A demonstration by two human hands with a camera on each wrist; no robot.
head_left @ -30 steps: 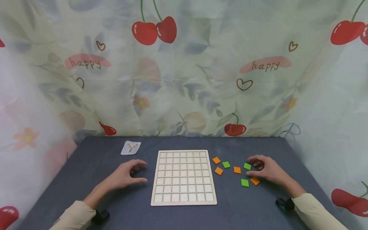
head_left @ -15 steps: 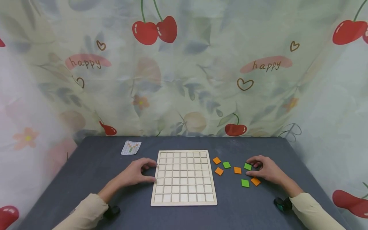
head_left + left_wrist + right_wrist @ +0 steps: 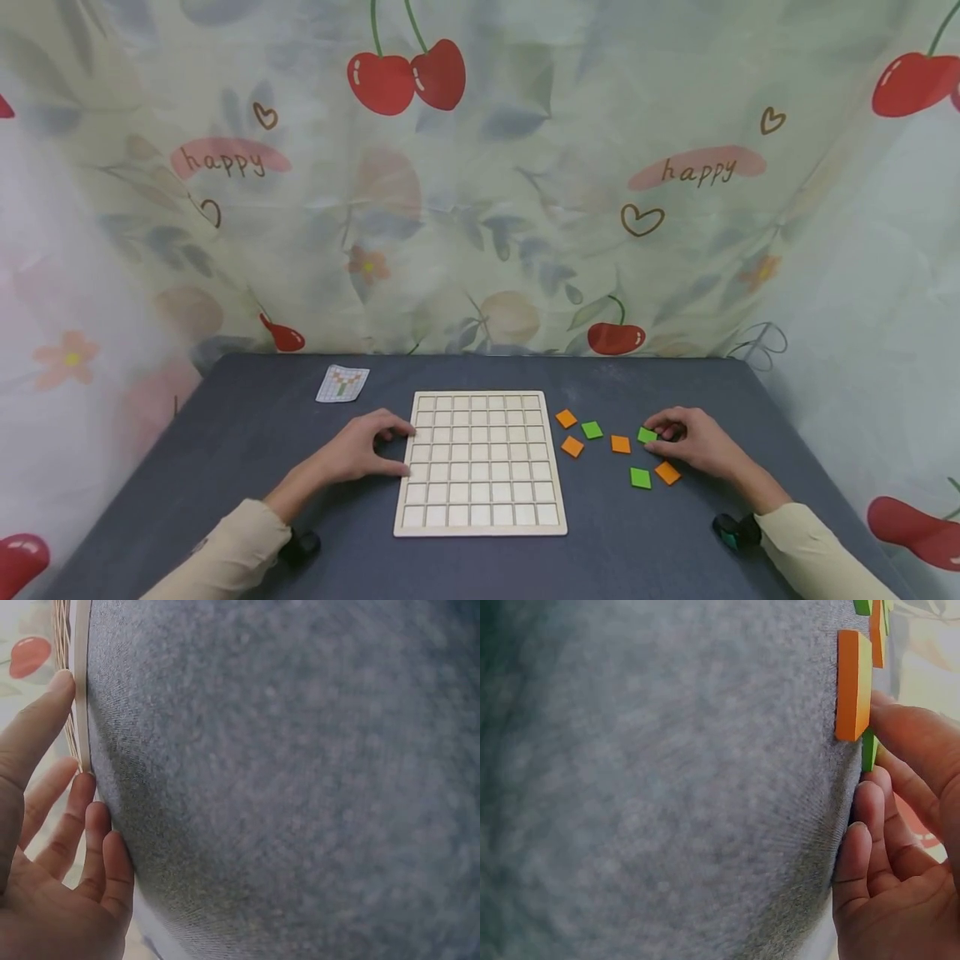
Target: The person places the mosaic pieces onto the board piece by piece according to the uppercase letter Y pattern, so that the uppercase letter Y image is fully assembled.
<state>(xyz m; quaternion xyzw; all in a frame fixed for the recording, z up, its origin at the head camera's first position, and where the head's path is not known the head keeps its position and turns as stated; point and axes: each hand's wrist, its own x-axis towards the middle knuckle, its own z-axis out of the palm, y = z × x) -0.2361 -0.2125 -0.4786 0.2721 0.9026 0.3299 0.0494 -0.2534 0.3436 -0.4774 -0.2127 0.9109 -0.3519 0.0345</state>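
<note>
A pale wooden grid board (image 3: 480,531) lies flat in the middle of the table. My left hand (image 3: 360,450) rests at its left edge, thumb and fingertips touching the frame with a wide gap between them. The left wrist view shows these fingertips along the board's edge (image 3: 82,675). At the right, my right hand (image 3: 697,446) pinches a green square tile (image 3: 646,436) between thumb and forefinger, low at the table. In the right wrist view that green tile (image 3: 868,752) is partly hidden behind an orange tile (image 3: 847,686).
Between board and right hand lie loose orange tiles (image 3: 620,444) and green tiles (image 3: 592,430). Another orange tile (image 3: 667,473) sits just under the right hand, with a green one (image 3: 641,478) beside it. A small pattern card (image 3: 342,384) lies back left. A printed curtain (image 3: 480,208) surrounds the table.
My left hand has moved right, from beside the board to touching its left edge. My right thumb and forefinger have closed onto the green tile.
</note>
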